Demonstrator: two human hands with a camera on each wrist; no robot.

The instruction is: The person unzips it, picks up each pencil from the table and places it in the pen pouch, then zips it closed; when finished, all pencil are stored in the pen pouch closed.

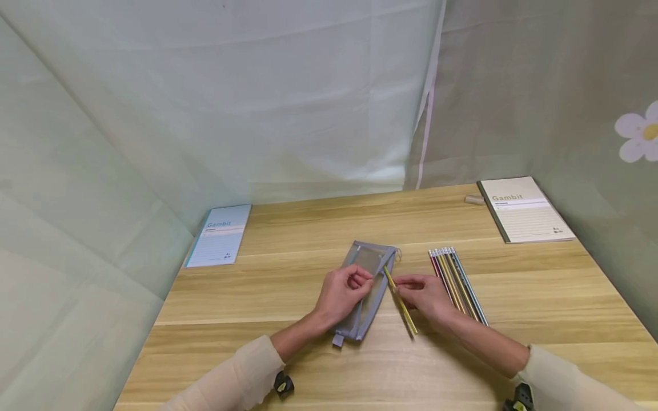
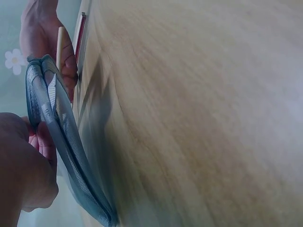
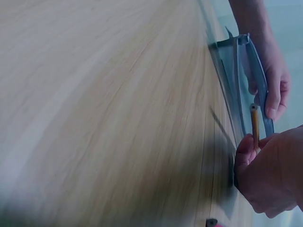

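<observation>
A grey mesh zippered pencil case [image 1: 366, 258] lies slanted in the middle of the table, its mouth parted along the right side. My left hand [image 1: 340, 294] pinches the upper edge of that mouth; in the left wrist view the case [image 2: 78, 153] bulges open. Between thumb and fingers my right hand [image 1: 426, 298] holds a yellow pencil [image 1: 407, 318]. The pencil's far end is at the case's opening; how deep it reaches is hidden. Both the pencil [image 3: 254, 124] and the gap in the case show in the right wrist view.
Right of the right hand, several pencils [image 1: 459, 277] lie side by side. A white notebook [image 1: 526, 211] and a small eraser-like block [image 1: 474, 200] sit at the back right. Another notebook [image 1: 220, 237], blue-edged, lies at the left. Cloth walls border the wooden table [image 1: 288, 251].
</observation>
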